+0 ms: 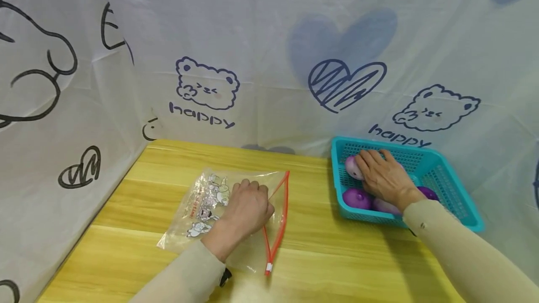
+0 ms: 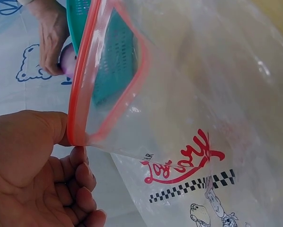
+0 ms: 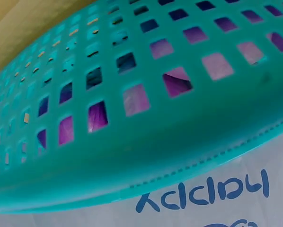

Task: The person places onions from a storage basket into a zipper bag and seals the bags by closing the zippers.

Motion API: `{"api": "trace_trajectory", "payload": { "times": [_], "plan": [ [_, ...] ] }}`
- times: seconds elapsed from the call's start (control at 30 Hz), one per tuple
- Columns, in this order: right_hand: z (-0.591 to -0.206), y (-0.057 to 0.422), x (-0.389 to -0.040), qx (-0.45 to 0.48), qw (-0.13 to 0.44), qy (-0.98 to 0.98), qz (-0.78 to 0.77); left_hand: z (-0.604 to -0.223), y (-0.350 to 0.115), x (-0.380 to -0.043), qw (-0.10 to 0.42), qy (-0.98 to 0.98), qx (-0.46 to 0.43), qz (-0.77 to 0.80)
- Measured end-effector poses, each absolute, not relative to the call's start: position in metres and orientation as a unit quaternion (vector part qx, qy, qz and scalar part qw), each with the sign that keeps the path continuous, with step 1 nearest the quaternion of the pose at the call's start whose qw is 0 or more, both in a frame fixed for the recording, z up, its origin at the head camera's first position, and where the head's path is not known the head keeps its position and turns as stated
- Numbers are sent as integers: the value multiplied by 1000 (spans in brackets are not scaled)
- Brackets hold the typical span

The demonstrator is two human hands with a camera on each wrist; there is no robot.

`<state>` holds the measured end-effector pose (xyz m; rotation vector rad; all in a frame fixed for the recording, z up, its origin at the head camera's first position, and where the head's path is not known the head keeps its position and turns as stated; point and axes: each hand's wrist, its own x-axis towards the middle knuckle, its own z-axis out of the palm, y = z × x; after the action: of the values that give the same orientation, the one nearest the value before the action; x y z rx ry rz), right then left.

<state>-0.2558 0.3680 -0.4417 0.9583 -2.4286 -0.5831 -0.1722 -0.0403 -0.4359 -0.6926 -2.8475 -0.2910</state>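
A clear plastic zip bag (image 1: 236, 247) with printed cartoon animals lies on the table, its red-edged mouth parted toward the right. My left hand (image 1: 246, 207) pinches the bag's red zip edge (image 2: 80, 94) between thumb and curled index finger, as the left wrist view shows. At the right, my right hand (image 1: 387, 176) reaches into a turquoise basket (image 1: 456, 195). Its fingers curl at a pale purple, onion-like round piece (image 1: 353, 167); the palm side is hidden. Below that hand sits a darker purple round piece (image 1: 357, 198). Through the holes of the basket wall (image 3: 132, 142), purple pieces show in the right wrist view.
The yellow wood-grain table (image 1: 311, 265) carries the bag and the basket. A white slider (image 1: 269, 267) sits at the near end of the red zip. Behind and to the left hangs a white cloth (image 1: 269, 27) with drawn hearts and bears.
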Motion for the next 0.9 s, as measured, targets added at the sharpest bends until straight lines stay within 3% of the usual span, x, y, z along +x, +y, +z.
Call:
{"api": "trace_trajectory", "payload": {
  "times": [0.37, 0.9],
  "plan": [
    [-427, 349, -249, 323, 276, -888, -175, -433, -44, -174, 99, -962, -238, -89],
    [-410, 294, -232, 362, 361, -850, -128, -426, -44, -179, 127, -959, -231, -109]
  ]
}}
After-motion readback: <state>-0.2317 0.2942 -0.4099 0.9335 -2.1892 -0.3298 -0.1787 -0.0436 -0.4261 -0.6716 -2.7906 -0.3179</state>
